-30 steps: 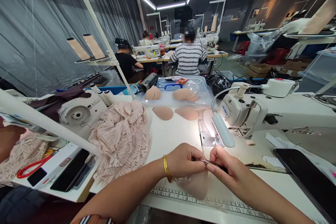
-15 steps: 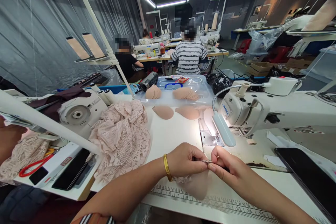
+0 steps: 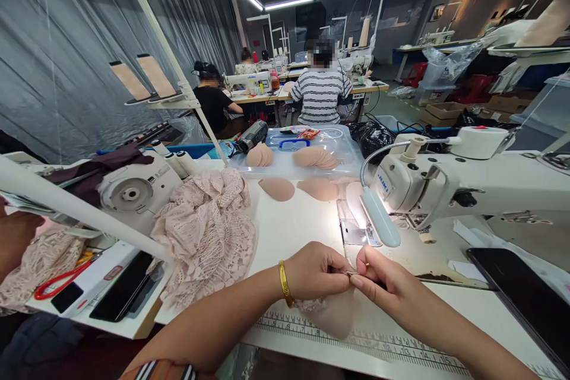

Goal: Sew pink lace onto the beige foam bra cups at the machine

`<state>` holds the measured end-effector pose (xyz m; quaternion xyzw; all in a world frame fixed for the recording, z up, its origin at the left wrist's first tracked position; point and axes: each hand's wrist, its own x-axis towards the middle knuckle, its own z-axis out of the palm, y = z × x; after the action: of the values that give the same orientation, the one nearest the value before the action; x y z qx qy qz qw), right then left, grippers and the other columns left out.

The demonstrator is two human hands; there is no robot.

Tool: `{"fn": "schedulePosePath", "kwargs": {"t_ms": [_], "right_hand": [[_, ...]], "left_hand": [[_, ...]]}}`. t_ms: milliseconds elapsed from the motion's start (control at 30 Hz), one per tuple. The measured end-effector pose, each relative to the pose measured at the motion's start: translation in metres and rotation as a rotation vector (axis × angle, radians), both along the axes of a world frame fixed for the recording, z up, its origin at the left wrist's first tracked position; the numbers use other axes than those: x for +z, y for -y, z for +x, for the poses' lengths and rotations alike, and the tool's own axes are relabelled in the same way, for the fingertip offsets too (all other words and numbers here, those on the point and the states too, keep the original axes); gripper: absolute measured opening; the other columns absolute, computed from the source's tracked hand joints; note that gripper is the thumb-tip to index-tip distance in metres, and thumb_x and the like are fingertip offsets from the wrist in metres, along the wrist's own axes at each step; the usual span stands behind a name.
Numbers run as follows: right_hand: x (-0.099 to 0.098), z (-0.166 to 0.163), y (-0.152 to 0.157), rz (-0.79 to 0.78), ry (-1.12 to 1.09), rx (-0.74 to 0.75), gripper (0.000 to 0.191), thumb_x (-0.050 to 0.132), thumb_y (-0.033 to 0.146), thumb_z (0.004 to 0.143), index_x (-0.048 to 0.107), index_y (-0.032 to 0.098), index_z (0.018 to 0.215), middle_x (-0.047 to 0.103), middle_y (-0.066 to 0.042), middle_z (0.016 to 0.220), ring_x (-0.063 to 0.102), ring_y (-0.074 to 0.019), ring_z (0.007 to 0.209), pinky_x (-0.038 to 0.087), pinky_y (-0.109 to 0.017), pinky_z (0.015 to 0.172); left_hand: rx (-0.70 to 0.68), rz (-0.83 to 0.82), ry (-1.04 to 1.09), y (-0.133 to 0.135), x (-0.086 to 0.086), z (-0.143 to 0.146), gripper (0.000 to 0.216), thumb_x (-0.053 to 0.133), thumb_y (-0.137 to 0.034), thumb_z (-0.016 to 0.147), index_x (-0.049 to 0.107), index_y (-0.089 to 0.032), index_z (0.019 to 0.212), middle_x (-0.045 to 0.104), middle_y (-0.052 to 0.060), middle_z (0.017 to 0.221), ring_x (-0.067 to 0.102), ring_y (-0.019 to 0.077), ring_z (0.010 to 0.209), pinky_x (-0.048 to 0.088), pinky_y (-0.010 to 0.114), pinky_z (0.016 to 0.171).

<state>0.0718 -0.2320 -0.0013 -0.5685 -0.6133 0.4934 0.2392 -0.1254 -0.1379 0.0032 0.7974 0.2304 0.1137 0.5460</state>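
Note:
Above the front edge of the sewing table, my left hand [image 3: 312,270], with a gold bangle at the wrist, pinches the edge of a sheer beige fabric piece [image 3: 333,317]. My right hand [image 3: 378,279] meets it fingertip to fingertip, closed on the same edge. Below the left hand the fabric hangs over a printed ruler strip [image 3: 383,343], with a bit of lace showing. What lies exactly between the fingertips is small and partly hidden. Just beyond the hands are a white sewing machine [image 3: 445,175] and its lit lamp [image 3: 379,219]. Beige teardrop pads [image 3: 276,189] lie farther back.
Heaped beige lace [image 3: 205,231] lies to the left, beside a slanting white pole [image 3: 89,208]. A black phone [image 3: 516,297] rests at right. Stacked pads [image 3: 315,158] sit on a clear plastic box [image 3: 285,169]. Red-handled scissors [image 3: 57,285] are at far left, near another person's arm [image 3: 18,237].
Both hands keep their pinch at almost the same spot, with only a slight shift of the fingertips. The fabric hangs as before.

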Motion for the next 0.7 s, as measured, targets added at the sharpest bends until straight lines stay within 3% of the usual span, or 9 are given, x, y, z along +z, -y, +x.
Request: {"fn": "schedulePosePath", "kwargs": {"t_ms": [267,567,700], "right_hand": [[-0.0029,0.0034,0.0016,0.004,-0.020,-0.001,0.043,0.044,0.066,0.101,0.040,0.025,0.088,0.038,0.006,0.073,0.033,-0.0157,0.069,0.027,-0.028,0.061],[0.0009,0.0038,0.0019,-0.025,-0.040,0.008,0.042,0.047,0.066,0.100,0.042,0.026,0.090,0.038,0.006,0.076,0.033,-0.0156,0.071,0.029,-0.028,0.063],[-0.0026,0.0033,0.0010,-0.020,-0.041,0.004,0.044,0.047,0.067,0.100,0.041,0.025,0.088,0.036,0.006,0.076,0.031,-0.0153,0.071,0.028,-0.027,0.062]], "left_hand": [[-0.025,0.023,0.014,0.0017,0.0030,0.0002,0.036,0.061,-0.024,0.083,0.040,-0.015,0.055,0.033,-0.006,0.054,0.032,0.0064,0.055,0.025,0.021,0.051],[0.000,-0.009,0.007,0.0026,0.0020,0.0018,0.021,0.061,-0.019,0.078,0.053,-0.014,0.059,0.040,-0.006,0.055,0.037,0.0065,0.056,0.027,0.020,0.052],[-0.017,-0.004,0.016,0.0021,0.0010,0.0013,0.025,0.061,-0.019,0.079,0.049,-0.015,0.057,0.037,-0.006,0.054,0.035,0.0062,0.055,0.026,0.020,0.051]]}}
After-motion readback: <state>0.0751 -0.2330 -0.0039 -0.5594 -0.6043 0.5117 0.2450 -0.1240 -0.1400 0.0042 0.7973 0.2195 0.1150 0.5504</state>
